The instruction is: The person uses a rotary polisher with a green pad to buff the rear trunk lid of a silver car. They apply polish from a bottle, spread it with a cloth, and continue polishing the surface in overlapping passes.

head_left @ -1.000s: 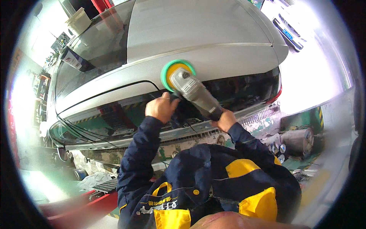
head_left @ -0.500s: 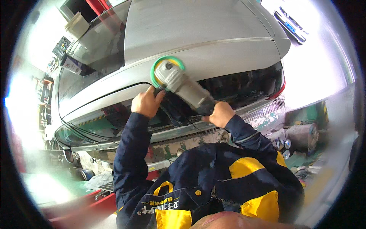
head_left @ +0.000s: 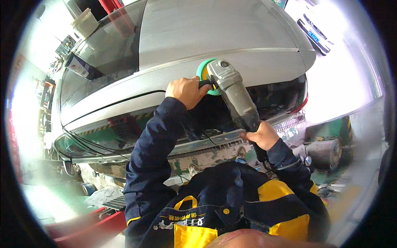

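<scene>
Both my hands hold a grey electric polisher (head_left: 240, 97) against the side of a silver car (head_left: 173, 78). My left hand (head_left: 185, 91) is closed round its black side handle near the head. Behind that, my right hand (head_left: 264, 134) grips the black rear handle. The green and yellow polishing pad (head_left: 202, 71) rests at the rail above the dark side window (head_left: 271, 99), partly hidden by the tool's head. Black cable (head_left: 87, 144) hangs over the front side of the car.
A dark bottle (head_left: 82, 67) lies on the windshield, with a whitish bucket (head_left: 85, 24) beyond it. At lower left stands a red tool cart (head_left: 89, 225). A grey cylinder (head_left: 324, 153) sits at right. Another car (head_left: 314, 31) is parked at upper right.
The polisher has slid right along the roof rail with both my hands on it. Its body has swung to a steeper angle. The car has stayed put.
</scene>
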A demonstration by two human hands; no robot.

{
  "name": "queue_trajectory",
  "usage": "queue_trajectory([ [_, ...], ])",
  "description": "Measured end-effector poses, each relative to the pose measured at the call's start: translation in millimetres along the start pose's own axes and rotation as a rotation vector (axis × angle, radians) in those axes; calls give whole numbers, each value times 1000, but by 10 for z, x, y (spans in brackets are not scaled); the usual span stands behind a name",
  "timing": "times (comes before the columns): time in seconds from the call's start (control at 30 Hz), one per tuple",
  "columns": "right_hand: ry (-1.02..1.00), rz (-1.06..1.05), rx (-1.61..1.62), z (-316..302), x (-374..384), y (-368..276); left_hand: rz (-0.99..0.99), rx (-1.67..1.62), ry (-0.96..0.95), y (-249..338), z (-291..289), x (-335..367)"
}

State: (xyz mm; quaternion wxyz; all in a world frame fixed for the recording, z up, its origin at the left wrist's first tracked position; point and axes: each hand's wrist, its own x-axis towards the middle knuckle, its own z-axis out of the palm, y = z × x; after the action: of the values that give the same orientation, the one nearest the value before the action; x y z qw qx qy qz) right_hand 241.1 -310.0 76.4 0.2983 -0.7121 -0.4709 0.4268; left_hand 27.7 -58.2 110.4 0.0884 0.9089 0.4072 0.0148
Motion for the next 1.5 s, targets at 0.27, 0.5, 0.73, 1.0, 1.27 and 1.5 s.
queue_trajectory([
  [0.27,-122,-281,-93,655,462,-383,-154,75,125,-979,-124,-641],
  [0.5,-216,-374,-131,749,578,-615,-231,44,169,-1201,-205,-860],
  [0.73,-95,-126,-89,768,444,-371,-155,-32,172,-1016,-14,-716],
  [1.0,-160,-305,-260,1926,916,-874,-364,-10,207,-2255,59,-1698],
  [1.27,-370,-395,-439,3092,1565,-2176,-517,-69,336,-3884,-185,-2560],
  [1.5,-511,-343,-504,3339,1783,-2931,-442,-78,365,-4766,-272,-2790],
])
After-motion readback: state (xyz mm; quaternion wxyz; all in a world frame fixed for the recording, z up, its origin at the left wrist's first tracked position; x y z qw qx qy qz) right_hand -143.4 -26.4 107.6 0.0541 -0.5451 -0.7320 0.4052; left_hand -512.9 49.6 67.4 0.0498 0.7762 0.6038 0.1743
